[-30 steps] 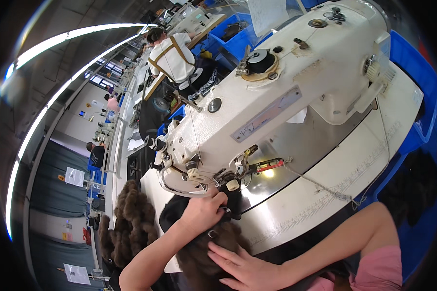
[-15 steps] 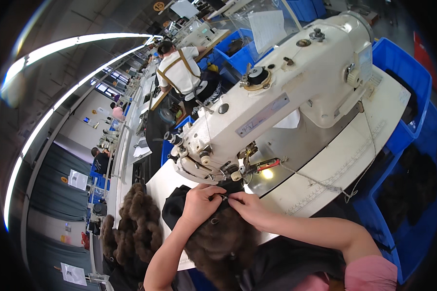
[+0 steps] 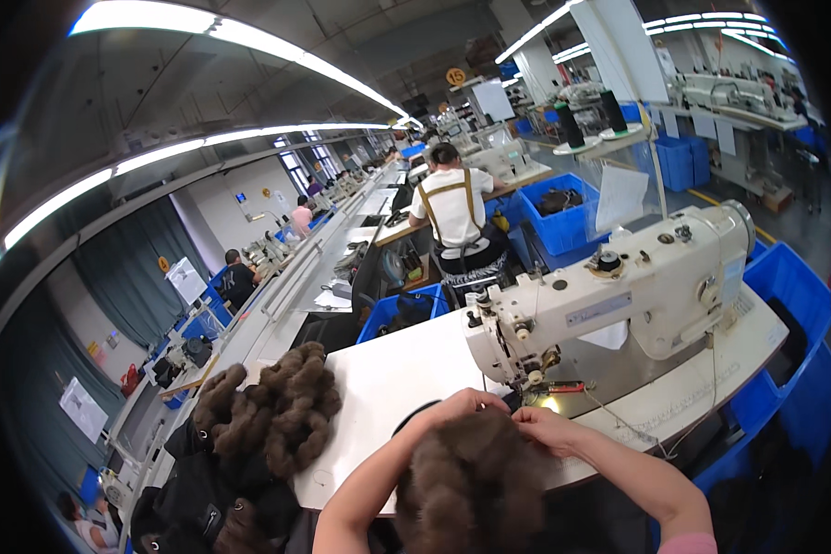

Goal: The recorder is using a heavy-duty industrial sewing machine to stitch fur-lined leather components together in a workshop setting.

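Note:
Right below the needle end of a white sewing machine (image 3: 609, 309), both hands are at a brown fur piece with black fabric (image 3: 471, 475). My left hand (image 3: 466, 406) reaches over its far left side, fingers bent and partly hidden by the fur. My right hand (image 3: 549, 430) pinches its right edge, close to the presser foot. The fur bulges up toward me and hides the seam and most of the black fabric, of which a dark edge shows beside my left wrist. Both hands are closed on the piece.
Left on the white table (image 3: 388, 360) lies a heap of brown fur strips (image 3: 291, 406), with black fabric pieces (image 3: 194, 499) below it. A blue bin (image 3: 785, 323) stands right of the machine. Ahead, a person in a white top (image 3: 452, 203) sits at another station.
The view has tilted up and turned, so more of the room shows and the machine sits lower right. The fur piece now bulges higher in front of my hands, hiding the fabric beneath.

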Motion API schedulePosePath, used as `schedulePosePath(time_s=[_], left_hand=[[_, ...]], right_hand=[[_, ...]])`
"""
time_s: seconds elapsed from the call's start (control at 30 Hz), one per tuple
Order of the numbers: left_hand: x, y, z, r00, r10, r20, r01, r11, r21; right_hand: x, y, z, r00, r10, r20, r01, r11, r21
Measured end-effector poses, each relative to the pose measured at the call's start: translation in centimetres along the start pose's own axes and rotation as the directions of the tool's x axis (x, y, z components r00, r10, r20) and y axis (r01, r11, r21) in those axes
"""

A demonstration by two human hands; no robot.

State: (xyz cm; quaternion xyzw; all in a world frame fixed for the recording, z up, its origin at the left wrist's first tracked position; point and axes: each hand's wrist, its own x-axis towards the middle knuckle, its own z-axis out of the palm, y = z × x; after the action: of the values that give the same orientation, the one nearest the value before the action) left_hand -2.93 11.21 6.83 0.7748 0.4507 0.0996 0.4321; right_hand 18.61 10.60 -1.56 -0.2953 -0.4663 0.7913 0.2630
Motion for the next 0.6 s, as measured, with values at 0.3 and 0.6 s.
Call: schedulePosePath(time_s=[0.3, 0.6], left_hand=[[1.0, -2.4, 3.1, 0.993, 0.094, -0.069, -0.101, 0.990, -0.103], [-0.7, 4.4, 2.8, 0.985, 0.150, -0.080, -0.066, 0.771, 0.633]], right_hand=[[1.8, -2.2, -3.6, 0.930, -0.171, 0.324, 0.335, 0.755, -0.564], [-2.2, -2.6, -2.2, 0.870, -0.418, 0.263, 0.435, 0.397, -0.808]])
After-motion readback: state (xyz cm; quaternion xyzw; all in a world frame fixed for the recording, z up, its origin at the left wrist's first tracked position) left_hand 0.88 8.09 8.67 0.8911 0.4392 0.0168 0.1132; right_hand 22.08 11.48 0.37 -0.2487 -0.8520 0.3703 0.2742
